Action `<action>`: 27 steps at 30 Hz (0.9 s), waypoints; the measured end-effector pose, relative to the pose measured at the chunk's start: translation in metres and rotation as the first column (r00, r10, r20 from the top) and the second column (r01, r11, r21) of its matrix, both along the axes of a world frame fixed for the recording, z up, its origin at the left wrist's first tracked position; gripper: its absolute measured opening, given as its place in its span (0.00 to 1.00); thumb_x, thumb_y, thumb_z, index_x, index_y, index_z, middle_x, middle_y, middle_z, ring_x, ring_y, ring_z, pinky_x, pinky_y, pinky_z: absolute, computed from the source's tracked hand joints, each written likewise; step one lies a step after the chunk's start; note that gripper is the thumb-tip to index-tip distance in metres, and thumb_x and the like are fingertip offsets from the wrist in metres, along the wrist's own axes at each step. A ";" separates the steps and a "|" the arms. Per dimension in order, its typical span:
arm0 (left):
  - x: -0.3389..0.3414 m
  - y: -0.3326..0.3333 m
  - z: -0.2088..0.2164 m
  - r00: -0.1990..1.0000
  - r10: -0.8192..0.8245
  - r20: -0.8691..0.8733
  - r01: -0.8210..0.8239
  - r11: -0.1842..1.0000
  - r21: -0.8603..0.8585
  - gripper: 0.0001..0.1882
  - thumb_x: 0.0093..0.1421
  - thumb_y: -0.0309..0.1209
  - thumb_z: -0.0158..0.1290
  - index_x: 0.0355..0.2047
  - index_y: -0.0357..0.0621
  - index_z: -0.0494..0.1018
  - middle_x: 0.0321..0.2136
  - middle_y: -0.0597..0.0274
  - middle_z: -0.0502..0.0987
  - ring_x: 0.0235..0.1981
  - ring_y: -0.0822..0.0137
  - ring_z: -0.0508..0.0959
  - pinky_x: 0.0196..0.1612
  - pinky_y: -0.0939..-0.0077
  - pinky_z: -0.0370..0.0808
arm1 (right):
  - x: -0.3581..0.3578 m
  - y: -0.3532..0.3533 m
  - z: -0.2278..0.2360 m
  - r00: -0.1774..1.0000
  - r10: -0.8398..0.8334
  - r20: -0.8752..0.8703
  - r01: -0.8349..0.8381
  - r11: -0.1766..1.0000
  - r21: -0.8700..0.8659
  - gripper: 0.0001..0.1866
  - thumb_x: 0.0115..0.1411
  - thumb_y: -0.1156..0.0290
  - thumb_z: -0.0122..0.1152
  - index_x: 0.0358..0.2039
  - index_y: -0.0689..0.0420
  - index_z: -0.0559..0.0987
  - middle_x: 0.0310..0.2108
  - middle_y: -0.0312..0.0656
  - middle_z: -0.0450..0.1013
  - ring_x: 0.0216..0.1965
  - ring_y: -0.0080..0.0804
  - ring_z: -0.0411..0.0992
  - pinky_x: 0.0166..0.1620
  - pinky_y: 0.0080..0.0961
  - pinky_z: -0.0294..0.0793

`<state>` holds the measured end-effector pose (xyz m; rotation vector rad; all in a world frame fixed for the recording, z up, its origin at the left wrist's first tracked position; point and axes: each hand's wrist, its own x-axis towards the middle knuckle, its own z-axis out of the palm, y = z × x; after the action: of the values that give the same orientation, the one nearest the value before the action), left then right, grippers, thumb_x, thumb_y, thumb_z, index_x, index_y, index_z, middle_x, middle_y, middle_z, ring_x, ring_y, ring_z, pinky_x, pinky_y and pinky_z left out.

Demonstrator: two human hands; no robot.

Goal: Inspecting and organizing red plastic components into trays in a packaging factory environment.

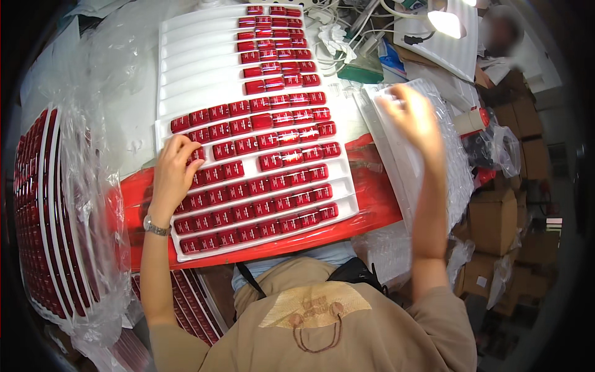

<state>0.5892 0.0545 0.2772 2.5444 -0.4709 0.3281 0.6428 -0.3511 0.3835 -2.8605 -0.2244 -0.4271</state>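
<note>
Red pieces [248, 180] under left hand [173, 170]; right hand [412, 115] apart

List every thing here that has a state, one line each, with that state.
white tray: lower rows filled with red keycaps, upper left rows bare
red keycaps: seated in rows
left hand: fingers curled on the keycaps at the tray's left edge
right hand: raised and blurred over the clear plastic trays
clear plastic trays: stacked
lamp: lit
filled trays: stacked, bagged in clear plastic
</note>
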 end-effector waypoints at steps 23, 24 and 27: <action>-0.043 -0.025 0.027 0.994 -0.107 -0.016 0.087 0.879 -0.470 0.16 0.51 0.27 0.60 0.40 0.38 0.71 0.39 0.55 0.73 0.41 0.59 0.75 0.45 0.70 0.73 | -0.042 0.124 -0.015 0.851 0.516 -0.099 -0.294 0.624 0.724 0.09 0.62 0.74 0.47 0.42 0.60 0.72 0.26 0.36 0.70 0.28 0.23 0.70 0.33 0.21 0.69; -0.047 -0.039 0.030 0.991 -0.131 0.005 0.114 0.846 -0.521 0.17 0.50 0.28 0.61 0.40 0.38 0.71 0.38 0.55 0.74 0.41 0.60 0.76 0.44 0.71 0.73 | -0.053 0.145 -0.023 0.811 0.575 -0.108 -0.315 0.584 0.748 0.09 0.62 0.74 0.49 0.42 0.59 0.70 0.26 0.40 0.71 0.27 0.25 0.71 0.31 0.23 0.70; -0.053 -0.066 0.030 0.991 -0.121 -0.052 0.055 0.737 -0.674 0.18 0.52 0.26 0.60 0.43 0.37 0.70 0.38 0.56 0.75 0.40 0.64 0.76 0.42 0.73 0.74 | -0.065 0.180 -0.041 0.779 0.583 -0.232 -0.388 0.738 0.552 0.15 0.63 0.68 0.52 0.48 0.60 0.67 0.21 0.45 0.73 0.21 0.36 0.73 0.25 0.30 0.71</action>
<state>0.5367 -0.0118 0.3072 1.8069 -0.3498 0.2773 0.5778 -0.1708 0.3423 -2.1993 -0.6845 0.1892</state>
